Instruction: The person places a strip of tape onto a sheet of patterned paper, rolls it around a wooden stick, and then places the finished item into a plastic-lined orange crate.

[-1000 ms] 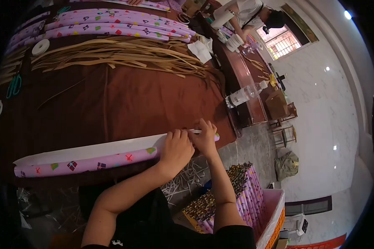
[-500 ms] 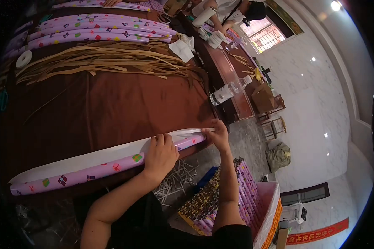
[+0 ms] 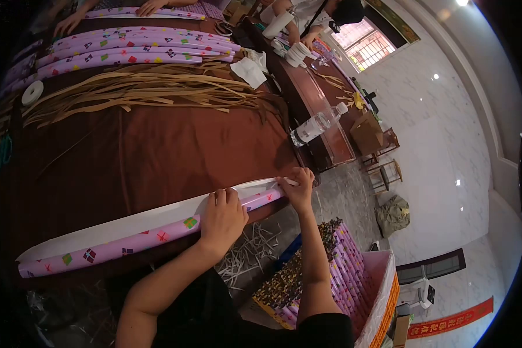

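Observation:
A lilac roll of wrapping paper [image 3: 139, 242], printed with colourful gift boxes, lies along the near table edge with its white inner side showing behind it. My left hand [image 3: 223, 219] bends its fingers over the roll right of its middle. At the right end, my right hand [image 3: 297, 188] pinches the loose white edge of the paper between thumb and fingers. The roll's surface under my left palm is hidden.
Brown strips [image 3: 151, 87], lilac rolls [image 3: 127, 49] and a tape roll [image 3: 32, 93] lie farther back. A bottle [image 3: 319, 124] stands at the right. Below, a crate [image 3: 385, 296] holds several finished rolls beside paper shreds [image 3: 249, 255]. Other people work beyond.
My right hand's fingers have closed in a little over the paper's right end. My left hand stays in place. Across the table, another person's hand has come into view at upper left.

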### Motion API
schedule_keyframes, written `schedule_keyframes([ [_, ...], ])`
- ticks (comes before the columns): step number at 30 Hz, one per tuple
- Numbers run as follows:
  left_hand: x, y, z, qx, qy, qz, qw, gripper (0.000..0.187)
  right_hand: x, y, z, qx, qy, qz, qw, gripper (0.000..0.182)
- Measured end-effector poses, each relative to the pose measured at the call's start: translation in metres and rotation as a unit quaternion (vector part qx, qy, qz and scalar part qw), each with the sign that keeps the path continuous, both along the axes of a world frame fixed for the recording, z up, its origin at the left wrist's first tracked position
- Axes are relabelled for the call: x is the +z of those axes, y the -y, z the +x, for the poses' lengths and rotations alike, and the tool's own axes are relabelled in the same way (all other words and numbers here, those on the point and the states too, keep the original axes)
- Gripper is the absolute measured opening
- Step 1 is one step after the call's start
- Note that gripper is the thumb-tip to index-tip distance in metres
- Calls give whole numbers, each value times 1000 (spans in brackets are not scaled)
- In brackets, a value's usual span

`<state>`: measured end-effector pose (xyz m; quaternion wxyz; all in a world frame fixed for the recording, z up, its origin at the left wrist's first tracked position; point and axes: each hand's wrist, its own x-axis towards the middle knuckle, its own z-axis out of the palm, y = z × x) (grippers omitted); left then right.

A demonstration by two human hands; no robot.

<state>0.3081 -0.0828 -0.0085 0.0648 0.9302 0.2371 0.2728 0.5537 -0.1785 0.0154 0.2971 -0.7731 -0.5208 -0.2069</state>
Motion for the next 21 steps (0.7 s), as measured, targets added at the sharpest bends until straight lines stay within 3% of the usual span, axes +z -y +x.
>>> schedule_keyframes([
  [7,2,0,-1,3,0,0,1000,38,17,15,-13,0,2,16,1000,33],
  [13,2,0,-1,1,-2,4,1000,39,6,14,-9,-16,-31,-17,999,35],
  [15,3,0,-2,3,-3,8,1000,40,1,8,-3,-34,-99,-43,994,36],
  [21,2,-1,-2,1,2,12,1000,40,6,-2,-9,-47,-96,-60,992,35],
])
